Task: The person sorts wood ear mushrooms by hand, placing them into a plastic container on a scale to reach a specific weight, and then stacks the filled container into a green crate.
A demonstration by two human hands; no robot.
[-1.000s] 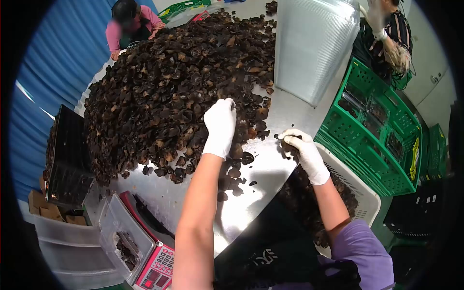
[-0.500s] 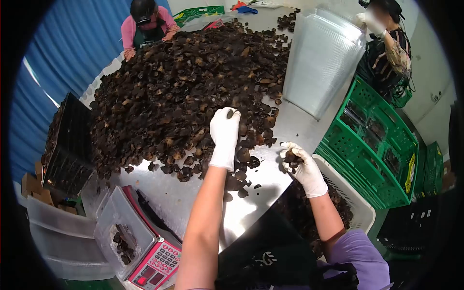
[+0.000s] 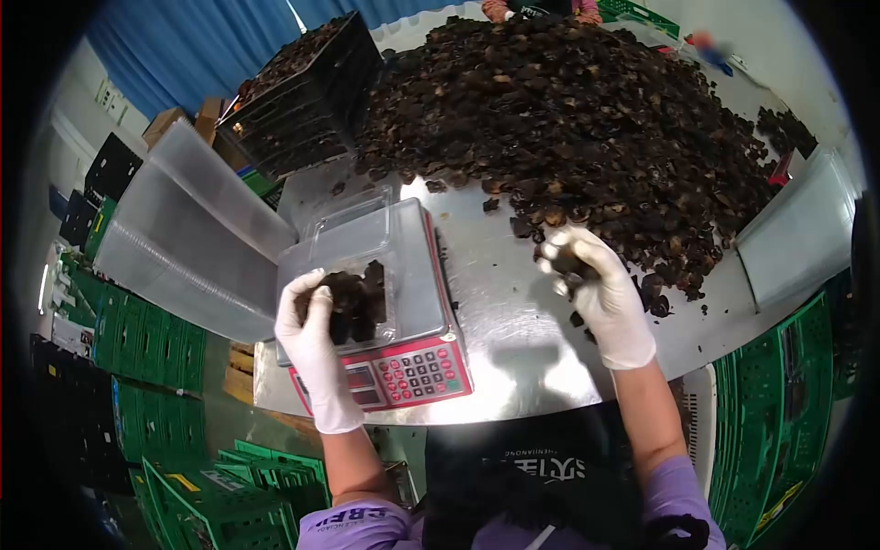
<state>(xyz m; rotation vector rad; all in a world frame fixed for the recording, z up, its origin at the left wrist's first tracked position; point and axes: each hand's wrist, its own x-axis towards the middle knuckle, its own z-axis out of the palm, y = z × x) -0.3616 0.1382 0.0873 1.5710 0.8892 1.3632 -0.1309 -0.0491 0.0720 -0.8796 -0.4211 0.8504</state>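
Observation:
Dark brown, cap-like mushroom pieces [image 3: 353, 307] lie in a clear plastic tray [image 3: 390, 307] on a red-framed digital scale [image 3: 445, 367]. My left hand [image 3: 314, 335], in a white glove, is closed at the tray's left side, its thumb and fingers around some of the pieces. Over the bare metal to the right, my gloved right hand [image 3: 610, 302] is curled round a small clump of mushrooms [image 3: 572, 264]. Just beyond it spreads a big heap of the same mushrooms [image 3: 568, 119].
Left of the scale leans a stack of clear trays [image 3: 197, 238]; another tray stack [image 3: 797, 229] stands at the right. A black crate [image 3: 293, 119] full of mushrooms sits at the back left. Green crates [image 3: 779, 394] flank the metal table [image 3: 500, 302]. A person's sleeve [image 3: 587, 11] shows behind the heap.
The view has swung left toward the scale. My left hand has gone from the heap to the tray on the scale. My right hand still holds mushrooms, now over the table near the heap.

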